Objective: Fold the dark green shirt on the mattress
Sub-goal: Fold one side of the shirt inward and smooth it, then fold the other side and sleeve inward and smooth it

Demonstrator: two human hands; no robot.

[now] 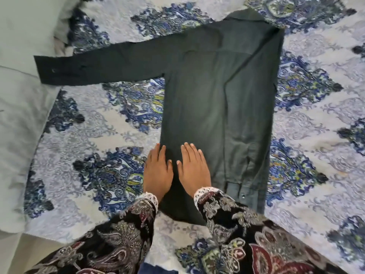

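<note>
Pressing one dark green shirt [215, 99] flat: two hands, left hand [158, 171], right hand [192, 169].

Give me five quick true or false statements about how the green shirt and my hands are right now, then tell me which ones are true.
1. Both hands lie flat with straight fingers on the lower part of the dark green shirt. True: the left hand is at its left edge, the right hand beside it.
2. Both sleeves are folded in. False: the left sleeve lies stretched out sideways.
3. The folded sleeve's cuff lies near the hem. True.
4. The shirt lies on a plain white sheet. False: on a blue patterned bedspread.
5. The right hand pinches the collar. False: the collar is at the far end, untouched.
</note>
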